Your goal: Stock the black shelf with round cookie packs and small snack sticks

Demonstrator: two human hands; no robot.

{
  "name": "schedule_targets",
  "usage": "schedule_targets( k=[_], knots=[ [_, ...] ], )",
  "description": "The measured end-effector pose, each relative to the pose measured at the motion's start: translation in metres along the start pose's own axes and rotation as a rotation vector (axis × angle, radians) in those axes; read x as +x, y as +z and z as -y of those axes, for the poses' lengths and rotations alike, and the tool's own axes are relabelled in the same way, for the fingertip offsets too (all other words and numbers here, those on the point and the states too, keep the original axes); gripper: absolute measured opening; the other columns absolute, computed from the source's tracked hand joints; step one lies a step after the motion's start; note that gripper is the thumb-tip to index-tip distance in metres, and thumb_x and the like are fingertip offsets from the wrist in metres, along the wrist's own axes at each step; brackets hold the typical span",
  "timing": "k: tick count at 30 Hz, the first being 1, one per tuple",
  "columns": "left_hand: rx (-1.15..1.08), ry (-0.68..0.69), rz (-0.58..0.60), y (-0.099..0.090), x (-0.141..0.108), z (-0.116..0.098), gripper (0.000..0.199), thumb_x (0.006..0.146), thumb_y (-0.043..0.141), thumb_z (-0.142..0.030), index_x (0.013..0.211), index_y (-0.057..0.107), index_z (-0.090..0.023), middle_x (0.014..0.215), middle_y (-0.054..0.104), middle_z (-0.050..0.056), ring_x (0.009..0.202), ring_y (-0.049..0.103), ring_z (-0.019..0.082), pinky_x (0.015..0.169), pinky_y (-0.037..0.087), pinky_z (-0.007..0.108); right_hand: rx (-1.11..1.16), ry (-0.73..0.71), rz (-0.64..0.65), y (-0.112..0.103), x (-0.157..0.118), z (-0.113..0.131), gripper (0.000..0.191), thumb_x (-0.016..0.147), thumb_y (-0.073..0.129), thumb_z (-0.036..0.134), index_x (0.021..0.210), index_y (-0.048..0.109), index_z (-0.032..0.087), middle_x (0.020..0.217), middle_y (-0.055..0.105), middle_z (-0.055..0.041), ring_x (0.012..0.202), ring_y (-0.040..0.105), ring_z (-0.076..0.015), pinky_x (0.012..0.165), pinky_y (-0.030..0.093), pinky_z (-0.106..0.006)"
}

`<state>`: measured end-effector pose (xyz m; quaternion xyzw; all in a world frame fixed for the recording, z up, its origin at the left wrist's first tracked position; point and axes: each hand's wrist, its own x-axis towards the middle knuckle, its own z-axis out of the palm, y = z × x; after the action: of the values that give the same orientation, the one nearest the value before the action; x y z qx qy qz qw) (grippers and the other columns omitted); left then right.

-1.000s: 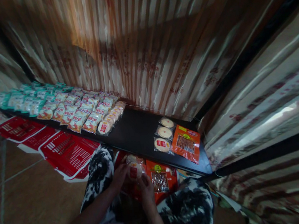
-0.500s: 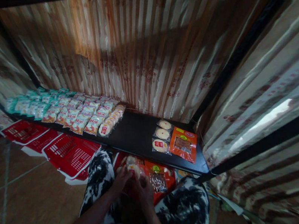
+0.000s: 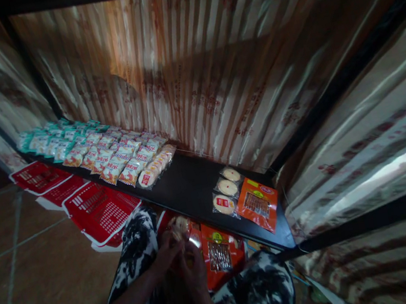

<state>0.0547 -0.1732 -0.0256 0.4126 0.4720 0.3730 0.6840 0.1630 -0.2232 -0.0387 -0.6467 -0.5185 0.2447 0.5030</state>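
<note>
Low between my knees, my left hand point(image 3: 169, 247) and my right hand point(image 3: 192, 264) meet with bent fingers. A clear-wrapped pack of round pale pastries point(image 3: 178, 233) shows at the fingertips of my left hand; its lower part is hidden. The fingers of my right hand press in beside it, and what they pinch is too dark to make out. Just right of my hands, an orange bag with a clear window point(image 3: 219, 256) lies in a red basket point(image 3: 161, 221), with more pale packs near it.
On the black shelf point(image 3: 184, 182) lie several white snack bags point(image 3: 112, 169), teal bags point(image 3: 49, 141), a row of wrapped pastries point(image 3: 158, 165), another pastry pack point(image 3: 226, 187) and an orange bag point(image 3: 259, 206). Red baskets point(image 3: 99, 211) stand at left. Pleated curtain point(image 3: 189, 71) and dark posts surround the shelf.
The view has shifted slightly, so the shelf sits further right. My hands have come closer together, and the pastry pack between them is now more tilted and more covered.
</note>
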Motion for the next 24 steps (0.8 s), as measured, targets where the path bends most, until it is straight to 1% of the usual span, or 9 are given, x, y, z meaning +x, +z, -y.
schedule_targets(
  k=[2, 6, 9, 11, 13, 16, 19, 24],
  knots=[
    [-0.048, -0.042, 0.002, 0.003, -0.001, -0.007, 0.057, 0.068, 0.063, -0.044, 0.117, 0.050, -0.020, 0.110, 0.062, 0.007, 0.103, 0.057, 0.024, 0.089, 0.043, 0.035, -0.019, -0.061, 0.004, 0.000, 0.000, 0.002, 0.031, 0.079, 0.053, 0.040, 0.100, 0.059, 0.019, 0.102, 0.065, -0.0097, 0.093, 0.061, -0.0209, 0.079, 0.049, -0.034],
    [-0.134, -0.127, -0.091, 0.006, 0.004, -0.013, 0.046, 0.064, 0.066, -0.041, 0.103, 0.061, -0.017, 0.100, 0.066, 0.007, 0.102, 0.057, 0.024, 0.088, 0.043, 0.033, -0.058, -0.182, 0.056, -0.006, 0.002, 0.011, 0.030, 0.078, 0.055, 0.034, 0.104, 0.059, 0.020, 0.111, 0.061, -0.0103, 0.105, 0.056, -0.0227, 0.087, 0.046, -0.037],
    [-0.202, -0.183, -0.114, 0.003, 0.009, -0.012, 0.038, 0.063, 0.066, -0.038, 0.091, 0.064, -0.013, 0.093, 0.068, 0.007, 0.097, 0.059, 0.024, 0.084, 0.045, 0.032, -0.082, -0.187, 0.087, -0.010, 0.004, 0.013, 0.025, 0.080, 0.051, 0.030, 0.101, 0.061, 0.020, 0.116, 0.058, -0.0103, 0.111, 0.052, -0.0223, 0.091, 0.044, -0.039],
    [-0.282, -0.255, -0.074, 0.001, 0.010, -0.012, 0.036, 0.064, 0.065, -0.038, 0.090, 0.063, -0.012, 0.084, 0.069, 0.007, 0.087, 0.062, 0.022, 0.077, 0.047, 0.030, -0.091, -0.177, 0.074, -0.011, 0.005, 0.012, 0.023, 0.083, 0.048, 0.029, 0.099, 0.062, 0.020, 0.116, 0.056, -0.0109, 0.111, 0.051, -0.0218, 0.092, 0.044, -0.039],
    [-0.375, -0.342, -0.005, 0.000, 0.009, -0.017, 0.036, 0.067, 0.063, -0.038, 0.092, 0.062, -0.012, 0.076, 0.069, 0.005, 0.076, 0.064, 0.020, 0.067, 0.048, 0.028, -0.101, -0.171, 0.055, -0.010, 0.007, 0.010, 0.022, 0.083, 0.048, 0.029, 0.097, 0.062, 0.020, 0.114, 0.057, -0.0109, 0.110, 0.052, -0.0218, 0.091, 0.044, -0.040],
    [-0.495, -0.436, 0.103, 0.002, 0.007, -0.027, 0.035, 0.069, 0.061, -0.036, 0.093, 0.061, -0.011, 0.070, 0.068, 0.005, 0.067, 0.064, 0.017, 0.059, 0.047, 0.024, -0.129, -0.169, 0.036, -0.010, 0.008, 0.009, 0.023, 0.082, 0.048, 0.030, 0.098, 0.062, 0.021, 0.111, 0.058, -0.0103, 0.107, 0.054, -0.0217, 0.090, 0.046, -0.040],
    [-0.559, -0.456, 0.160, 0.006, 0.005, -0.034, 0.036, 0.069, 0.061, -0.037, 0.093, 0.060, -0.009, 0.071, 0.067, 0.006, 0.069, 0.064, 0.017, 0.058, 0.046, 0.023, -0.165, -0.190, 0.010, -0.012, 0.007, 0.008, 0.024, 0.082, 0.049, 0.031, 0.098, 0.062, 0.020, 0.111, 0.059, -0.0110, 0.106, 0.055, -0.0216, 0.088, 0.047, -0.038],
    [-0.565, -0.410, 0.164, 0.010, 0.000, -0.030, 0.040, 0.069, 0.062, -0.042, 0.095, 0.060, -0.011, 0.076, 0.068, 0.007, 0.074, 0.065, 0.020, 0.060, 0.047, 0.025, -0.194, -0.241, -0.021, -0.018, 0.003, 0.005, 0.025, 0.082, 0.049, 0.034, 0.098, 0.063, 0.021, 0.107, 0.062, -0.0107, 0.100, 0.059, -0.0221, 0.083, 0.051, -0.036]
  ],
)
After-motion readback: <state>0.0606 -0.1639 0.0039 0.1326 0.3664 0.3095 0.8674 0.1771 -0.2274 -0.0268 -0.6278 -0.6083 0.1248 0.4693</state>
